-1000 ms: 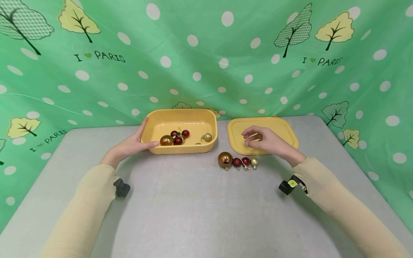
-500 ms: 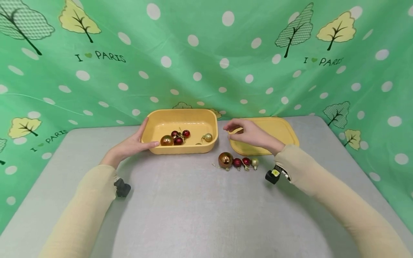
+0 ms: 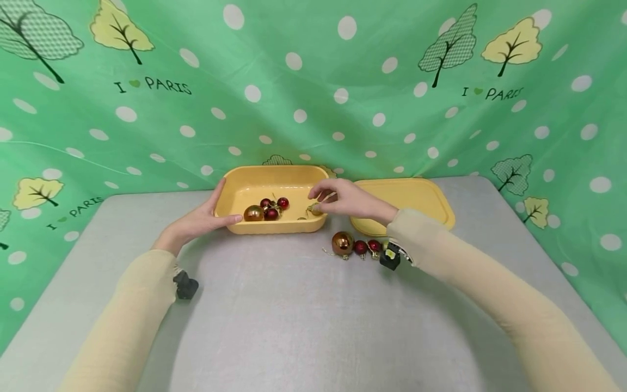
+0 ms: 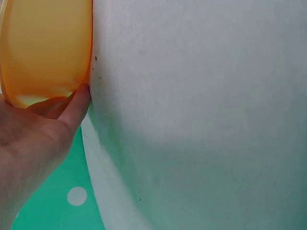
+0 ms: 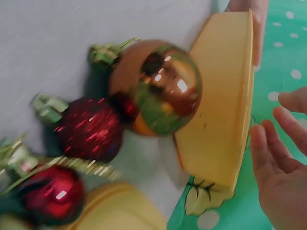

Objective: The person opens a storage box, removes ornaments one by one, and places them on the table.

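My left hand (image 3: 202, 219) (image 4: 38, 139) holds the left end of a yellow plastic box (image 3: 274, 228), thumb along the front and fingers at the end. Inside lie a large gold Christmas ball (image 3: 253, 213), several dark red balls (image 3: 271, 214) and a small glittery gold ball (image 3: 314, 208). Over the box's right end is my right hand (image 3: 349, 200), its fingertips close to that small gold ball and partly covering it. In the right wrist view, the right hand's fingers (image 5: 259, 148) are apart with nothing visible between them, beyond the box's rim (image 5: 247, 105).
A yellow lid (image 3: 421, 201) lies right of the box, partly under the right forearm. In front of it are a copper ball (image 3: 342, 243), two red balls (image 3: 360, 247) and a pale gold ball mostly hidden by the wrist camera (image 3: 390, 257). Behind hangs a green dotted cloth (image 3: 313, 81).
My right hand has moved left from above the lid to the box's right end. The left hand and the box have stayed in place.
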{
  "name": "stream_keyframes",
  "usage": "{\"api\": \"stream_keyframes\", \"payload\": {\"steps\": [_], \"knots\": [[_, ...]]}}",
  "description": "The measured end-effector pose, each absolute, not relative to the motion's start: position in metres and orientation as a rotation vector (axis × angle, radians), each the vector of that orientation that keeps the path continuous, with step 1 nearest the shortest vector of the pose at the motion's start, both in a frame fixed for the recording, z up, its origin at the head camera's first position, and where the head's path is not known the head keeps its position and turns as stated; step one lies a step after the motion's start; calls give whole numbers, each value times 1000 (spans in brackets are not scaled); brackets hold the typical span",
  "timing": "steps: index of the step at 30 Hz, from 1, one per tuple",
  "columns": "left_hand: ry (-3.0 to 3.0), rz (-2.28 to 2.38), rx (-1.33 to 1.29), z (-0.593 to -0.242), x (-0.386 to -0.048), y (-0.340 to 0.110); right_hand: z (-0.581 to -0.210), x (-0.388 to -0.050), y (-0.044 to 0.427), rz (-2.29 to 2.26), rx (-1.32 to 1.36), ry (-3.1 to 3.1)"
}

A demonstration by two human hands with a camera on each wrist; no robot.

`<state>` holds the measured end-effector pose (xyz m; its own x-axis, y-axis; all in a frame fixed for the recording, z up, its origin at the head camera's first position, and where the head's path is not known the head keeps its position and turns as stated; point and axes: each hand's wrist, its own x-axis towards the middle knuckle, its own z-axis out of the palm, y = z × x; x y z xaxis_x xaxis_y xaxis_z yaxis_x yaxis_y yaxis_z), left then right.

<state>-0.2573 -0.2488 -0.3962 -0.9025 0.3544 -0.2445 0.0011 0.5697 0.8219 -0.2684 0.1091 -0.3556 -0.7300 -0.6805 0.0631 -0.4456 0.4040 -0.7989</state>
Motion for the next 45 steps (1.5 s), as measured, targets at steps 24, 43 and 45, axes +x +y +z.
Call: {"api": "stream_keyframes", "payload": {"steps": [24, 43, 45], "knots": [[2421, 1279, 285, -398, -255, -247, -371, -300, 37, -703, -968, 2158], [2426, 1279, 297, -398, -257, -248, -376, -308, 47, -1026, -884, 1996], [2428, 1277, 298, -398, -257, -248, -376, -308, 47, -1035, -903, 2016]]}}
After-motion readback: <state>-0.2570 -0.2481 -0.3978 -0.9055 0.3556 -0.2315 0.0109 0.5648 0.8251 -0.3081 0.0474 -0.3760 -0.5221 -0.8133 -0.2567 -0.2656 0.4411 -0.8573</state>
